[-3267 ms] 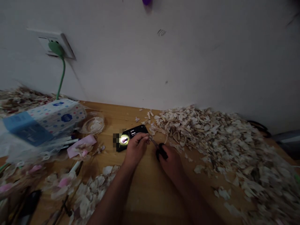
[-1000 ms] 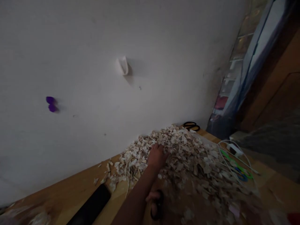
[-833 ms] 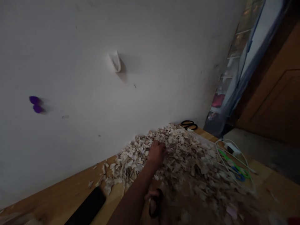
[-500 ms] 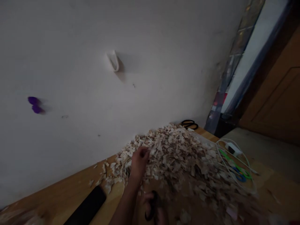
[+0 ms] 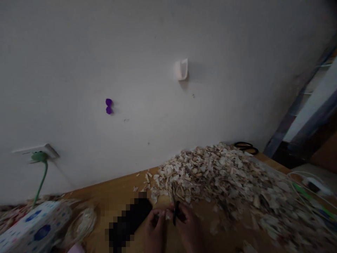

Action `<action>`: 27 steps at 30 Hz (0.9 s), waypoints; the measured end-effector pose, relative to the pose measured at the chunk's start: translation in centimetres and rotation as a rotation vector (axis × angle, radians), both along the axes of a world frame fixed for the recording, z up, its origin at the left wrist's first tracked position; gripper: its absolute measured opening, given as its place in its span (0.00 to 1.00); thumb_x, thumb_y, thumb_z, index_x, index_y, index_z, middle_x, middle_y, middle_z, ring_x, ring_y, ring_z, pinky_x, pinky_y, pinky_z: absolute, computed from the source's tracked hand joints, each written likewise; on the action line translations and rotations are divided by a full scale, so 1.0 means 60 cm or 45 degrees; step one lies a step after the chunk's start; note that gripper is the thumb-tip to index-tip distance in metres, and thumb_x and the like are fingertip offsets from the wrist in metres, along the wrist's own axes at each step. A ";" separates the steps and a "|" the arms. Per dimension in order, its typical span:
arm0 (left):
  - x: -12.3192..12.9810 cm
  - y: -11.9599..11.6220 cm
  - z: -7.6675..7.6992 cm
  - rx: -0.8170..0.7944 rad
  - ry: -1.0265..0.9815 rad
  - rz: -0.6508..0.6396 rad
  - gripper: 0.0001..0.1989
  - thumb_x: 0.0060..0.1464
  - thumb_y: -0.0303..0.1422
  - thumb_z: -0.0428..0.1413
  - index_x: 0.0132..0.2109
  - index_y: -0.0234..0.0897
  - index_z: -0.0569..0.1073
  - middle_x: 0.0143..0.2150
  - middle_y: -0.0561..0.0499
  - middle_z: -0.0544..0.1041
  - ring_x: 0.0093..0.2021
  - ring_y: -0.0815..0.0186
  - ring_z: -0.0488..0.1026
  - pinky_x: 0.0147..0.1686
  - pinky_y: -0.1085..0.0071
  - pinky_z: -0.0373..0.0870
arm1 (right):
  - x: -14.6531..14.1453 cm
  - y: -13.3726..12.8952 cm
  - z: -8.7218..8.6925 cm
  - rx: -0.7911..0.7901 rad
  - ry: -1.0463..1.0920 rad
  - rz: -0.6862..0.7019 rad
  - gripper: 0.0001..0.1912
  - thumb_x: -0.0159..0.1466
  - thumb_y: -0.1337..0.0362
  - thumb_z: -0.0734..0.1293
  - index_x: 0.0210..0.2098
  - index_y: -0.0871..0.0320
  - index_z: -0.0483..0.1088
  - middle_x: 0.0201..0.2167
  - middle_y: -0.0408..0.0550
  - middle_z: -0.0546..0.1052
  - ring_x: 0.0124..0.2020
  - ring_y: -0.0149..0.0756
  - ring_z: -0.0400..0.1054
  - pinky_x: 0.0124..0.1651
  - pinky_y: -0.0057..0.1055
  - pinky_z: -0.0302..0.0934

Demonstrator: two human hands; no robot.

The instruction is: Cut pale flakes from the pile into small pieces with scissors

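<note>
A large heap of pale, dry flakes [image 5: 205,172] lies on the wooden table against the wall. Just in front of it my left hand [image 5: 157,221] pinches a small pale flake [image 5: 168,214]. My right hand [image 5: 185,219] is closed on black-handled scissors [image 5: 175,207], whose blades point up toward the heap. The two hands are close together, with the flake beside the scissors between them.
A black, partly pixelated object [image 5: 131,221] lies left of my hands. Farther left are a patterned tissue box [image 5: 39,223] and a green cable [image 5: 42,179] at a wall socket. Black-handled scissors [image 5: 246,147] lie behind the heap; a white cable [image 5: 310,175] is at the right.
The view has turned left, bringing in the tissue box and socket. My left hand has come back from the heap to beside the scissors in my right hand.
</note>
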State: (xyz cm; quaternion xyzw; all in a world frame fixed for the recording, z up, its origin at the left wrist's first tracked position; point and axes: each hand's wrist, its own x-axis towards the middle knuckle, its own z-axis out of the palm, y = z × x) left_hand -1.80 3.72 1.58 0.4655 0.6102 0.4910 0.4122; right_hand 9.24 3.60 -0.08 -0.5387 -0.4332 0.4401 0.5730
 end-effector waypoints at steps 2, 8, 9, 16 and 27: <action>-0.004 0.001 -0.002 -0.003 -0.121 -0.021 0.19 0.47 0.50 0.58 0.28 0.36 0.74 0.26 0.50 0.75 0.31 0.61 0.72 0.34 0.70 0.68 | 0.000 0.007 -0.007 -0.028 -0.021 -0.040 0.15 0.54 0.53 0.70 0.33 0.57 0.77 0.32 0.52 0.81 0.34 0.45 0.75 0.38 0.34 0.69; -0.010 0.008 -0.027 -0.061 -0.319 -0.018 0.18 0.44 0.46 0.62 0.33 0.34 0.77 0.29 0.48 0.76 0.31 0.62 0.71 0.33 0.71 0.67 | 0.014 0.011 -0.027 -0.073 0.065 -0.080 0.18 0.55 0.50 0.69 0.34 0.59 0.76 0.32 0.53 0.81 0.35 0.45 0.75 0.38 0.35 0.69; -0.009 0.009 -0.030 -0.063 -0.335 -0.015 0.18 0.44 0.46 0.63 0.33 0.34 0.76 0.29 0.48 0.76 0.31 0.63 0.71 0.33 0.71 0.67 | 0.016 0.010 -0.023 -0.074 0.076 -0.085 0.18 0.55 0.50 0.69 0.34 0.59 0.76 0.31 0.52 0.80 0.34 0.45 0.75 0.38 0.36 0.70; -0.008 0.009 -0.030 -0.098 -0.503 0.095 0.18 0.44 0.45 0.63 0.36 0.35 0.76 0.32 0.50 0.76 0.32 0.66 0.71 0.33 0.74 0.66 | 0.024 0.004 -0.002 -0.053 0.009 -0.198 0.22 0.56 0.47 0.68 0.38 0.58 0.75 0.37 0.54 0.80 0.39 0.46 0.75 0.44 0.40 0.70; -0.011 0.010 -0.043 -0.051 -0.520 -0.013 0.14 0.45 0.41 0.64 0.33 0.35 0.74 0.28 0.51 0.75 0.29 0.68 0.70 0.31 0.76 0.65 | 0.020 0.004 -0.014 -0.008 -0.118 -0.122 0.17 0.57 0.51 0.67 0.35 0.59 0.75 0.34 0.54 0.80 0.36 0.46 0.75 0.43 0.41 0.70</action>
